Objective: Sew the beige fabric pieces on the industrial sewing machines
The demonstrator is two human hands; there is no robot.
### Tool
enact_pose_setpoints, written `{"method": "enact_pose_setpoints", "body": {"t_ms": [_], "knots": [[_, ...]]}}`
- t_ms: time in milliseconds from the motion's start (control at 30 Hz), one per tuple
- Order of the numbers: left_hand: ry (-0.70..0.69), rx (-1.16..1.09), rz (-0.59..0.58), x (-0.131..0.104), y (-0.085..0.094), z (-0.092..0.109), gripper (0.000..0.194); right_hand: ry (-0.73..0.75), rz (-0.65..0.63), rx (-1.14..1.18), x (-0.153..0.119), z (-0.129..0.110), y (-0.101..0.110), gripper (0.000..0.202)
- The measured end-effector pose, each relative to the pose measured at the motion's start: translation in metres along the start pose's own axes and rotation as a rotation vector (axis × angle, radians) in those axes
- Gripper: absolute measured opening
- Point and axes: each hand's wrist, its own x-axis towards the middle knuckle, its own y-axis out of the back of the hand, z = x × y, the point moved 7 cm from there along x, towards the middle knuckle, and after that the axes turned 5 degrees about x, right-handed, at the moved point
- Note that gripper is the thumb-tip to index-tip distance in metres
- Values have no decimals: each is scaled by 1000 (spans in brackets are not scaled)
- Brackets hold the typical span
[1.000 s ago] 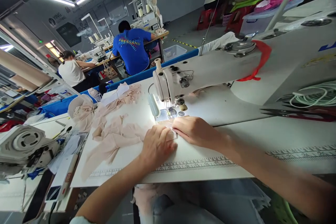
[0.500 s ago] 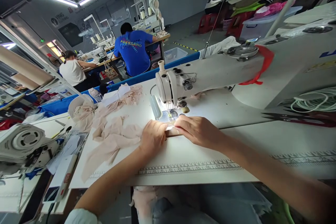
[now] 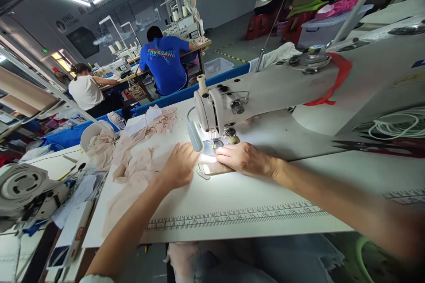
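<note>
My left hand [image 3: 179, 166] lies on the white table left of the sewing machine's needle, fingers stretched out. Beside it spreads thin beige fabric [image 3: 133, 183], crumpled toward the back. My right hand [image 3: 247, 159] is just in front of the needle plate [image 3: 210, 147], its fingers pressed together; whatever they pinch is hidden. Below those fingers a flat tan strip [image 3: 215, 168] shows in the table, with a small pale loop-shaped piece [image 3: 203, 173] at its left end. The sewing machine head [image 3: 207, 108] stands over the lit needle area.
Dark scissors [image 3: 375, 147] and a coil of pale cord [image 3: 400, 124] lie at the right. A printed ruler [image 3: 239, 216] runs along the table's front. Another machine [image 3: 25, 185] stands at the left. Two people [image 3: 164, 62] sit at machines further back.
My left hand has moved left, away from the right hand, uncovering the tan strip and loop-shaped piece. The right hand has shifted slightly left. The white bit between the hands no longer shows.
</note>
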Motion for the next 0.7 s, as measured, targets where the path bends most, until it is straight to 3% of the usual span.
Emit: {"method": "enact_pose_setpoints", "body": {"t_ms": [133,200,400,567,700], "knots": [[-123,-111,58,6,8,31,25,-8,10,2,-6,-5,7,37],[-168,-113,94,10,6,41,24,-22,11,4,-9,-8,11,36],[-204,-111,152,8,-4,39,37,-128,-21,18,-21,-12,15,35],[-182,-107,166,6,-7,40,40,-273,69,56,-27,-6,15,39],[-152,-96,162,9,-7,42,39,-286,27,55,-24,-9,10,39]]}}
